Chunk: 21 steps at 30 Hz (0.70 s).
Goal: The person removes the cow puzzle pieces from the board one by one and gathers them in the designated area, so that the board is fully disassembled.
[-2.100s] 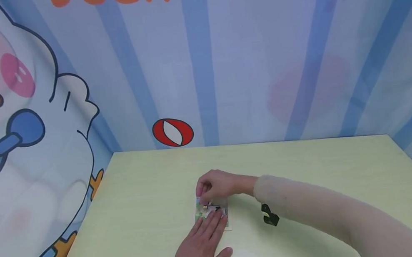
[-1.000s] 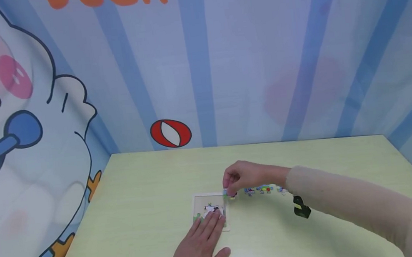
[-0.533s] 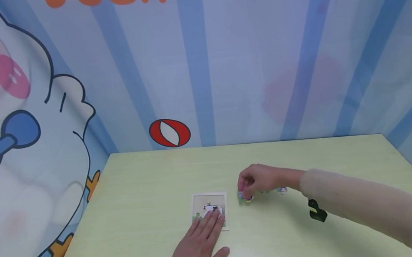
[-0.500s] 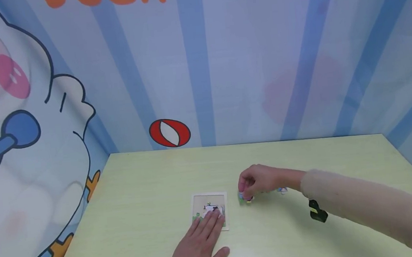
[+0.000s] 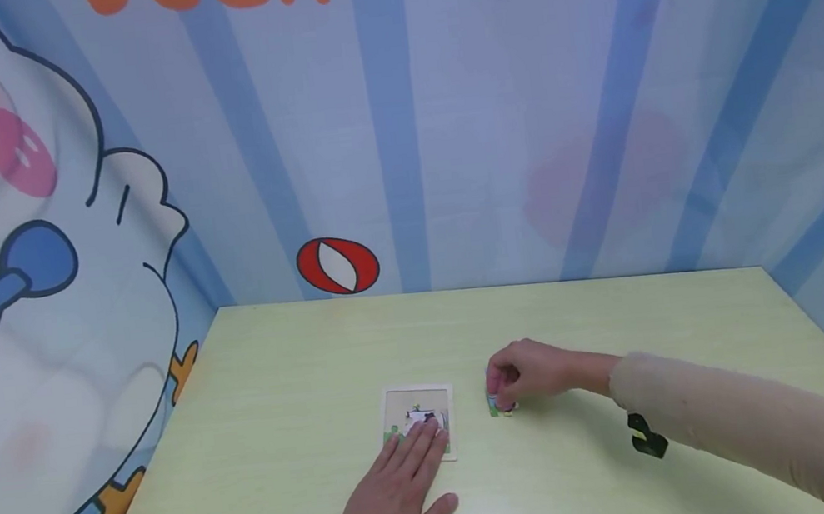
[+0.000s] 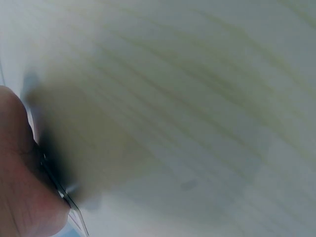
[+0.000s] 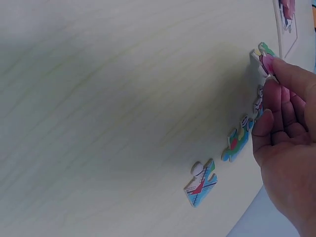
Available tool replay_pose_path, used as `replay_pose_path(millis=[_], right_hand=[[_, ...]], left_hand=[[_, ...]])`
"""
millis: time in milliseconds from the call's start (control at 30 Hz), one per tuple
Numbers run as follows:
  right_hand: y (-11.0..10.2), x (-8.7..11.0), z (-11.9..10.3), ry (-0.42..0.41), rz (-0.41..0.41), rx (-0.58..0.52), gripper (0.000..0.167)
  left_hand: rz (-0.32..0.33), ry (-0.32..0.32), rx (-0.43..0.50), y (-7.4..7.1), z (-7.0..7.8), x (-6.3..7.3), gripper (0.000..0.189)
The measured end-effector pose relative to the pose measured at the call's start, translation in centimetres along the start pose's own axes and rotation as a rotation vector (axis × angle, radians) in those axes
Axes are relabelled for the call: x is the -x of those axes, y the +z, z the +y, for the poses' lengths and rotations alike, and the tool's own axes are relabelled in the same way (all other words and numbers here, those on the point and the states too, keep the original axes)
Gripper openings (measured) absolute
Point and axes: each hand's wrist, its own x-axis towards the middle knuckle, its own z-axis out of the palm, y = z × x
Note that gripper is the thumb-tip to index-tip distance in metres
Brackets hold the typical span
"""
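In the head view a small jigsaw puzzle tray (image 5: 414,391) with a pale border lies on the table. Part of a picture with a white and black figure shows inside it. My left hand (image 5: 399,489) rests on the tray's lower part with straight fingers, hiding some of it. To the right of the tray, my right hand (image 5: 529,370) pinches a puzzle piece (image 5: 494,406) between thumb and fingers. In the right wrist view this puzzle piece (image 7: 265,55) is tilted up, with green and pink on it. The left wrist view is mostly blurred table.
In the right wrist view several loose puzzle pieces lie in a row by the right hand: a blue and red one (image 7: 201,183), a multicoloured one (image 7: 238,140), and one partly hidden (image 7: 258,101). A pale table (image 5: 282,388) carries everything. A printed cloth backdrop (image 5: 473,116) stands behind.
My right hand has moved from over the tray to the right, carrying the puzzle piece, then slightly down towards me. My left hand has stayed on the tray.
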Motion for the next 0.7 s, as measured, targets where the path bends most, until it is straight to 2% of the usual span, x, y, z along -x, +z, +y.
replay_pose_path(millis=[333, 700], right_hand=[[0.9, 0.0, 0.6, -0.053, 0.051, 0.090, 0.012], [1.0, 0.5, 0.4, -0.149, 0.110, 0.228, 0.009]], left_hand=[[-0.030, -0.017, 0.023, -0.5, 0.2, 0.0, 0.073], [0.066, 0.024, -0.091, 1.5, -0.7, 0.0, 0.074]])
